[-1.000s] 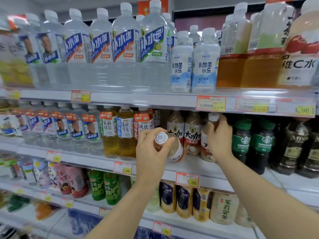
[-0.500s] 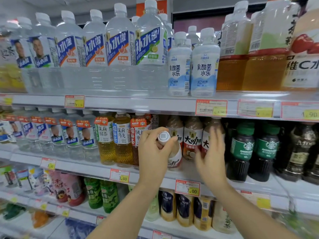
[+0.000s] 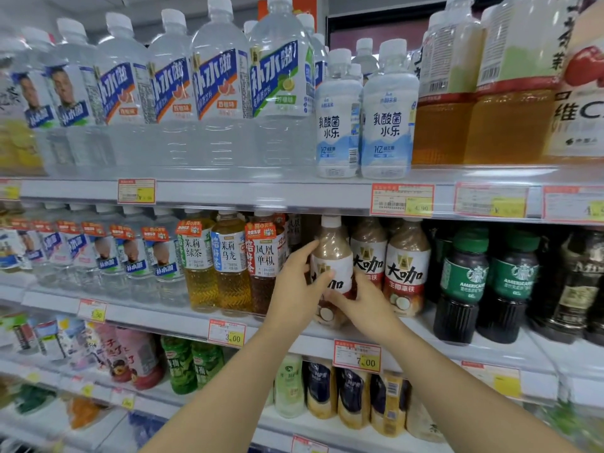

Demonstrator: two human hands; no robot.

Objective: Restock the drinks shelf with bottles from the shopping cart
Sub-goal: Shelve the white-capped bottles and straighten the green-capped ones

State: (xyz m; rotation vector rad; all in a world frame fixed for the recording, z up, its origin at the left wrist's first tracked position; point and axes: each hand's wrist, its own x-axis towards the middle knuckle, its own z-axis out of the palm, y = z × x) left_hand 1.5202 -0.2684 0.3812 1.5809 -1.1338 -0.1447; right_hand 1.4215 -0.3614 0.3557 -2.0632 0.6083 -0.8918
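Supermarket drinks aisle: tiered shelf unit (image 3: 248,194) filling the frame, price strips along each edge. Top tier, above L hand (image 3: 294,289) and R hand (image 3: 366,305): large clear water bottles (image 3: 219,93), w/ amber tea jugs (image 3: 451,125) up and to the R of the R hand. Mid tier, at hand level: yellow tea bottles (image 3: 228,266) just L of the L hand, dark green-capped coffee bottles (image 3: 464,282) well R of the R hand, two same-label bottles (image 3: 407,266) just beyond the R hand. Milk-coffee bottle (image 3: 331,253) upright at front of mid tier, btwn both hands. L hand clasping its label, thumb across the front, forefinger up toward the shoulder. R hand close beside, fingers curled round its lower body. Yellow 7.00 price tag (image 3: 357,356) directly below the hands.
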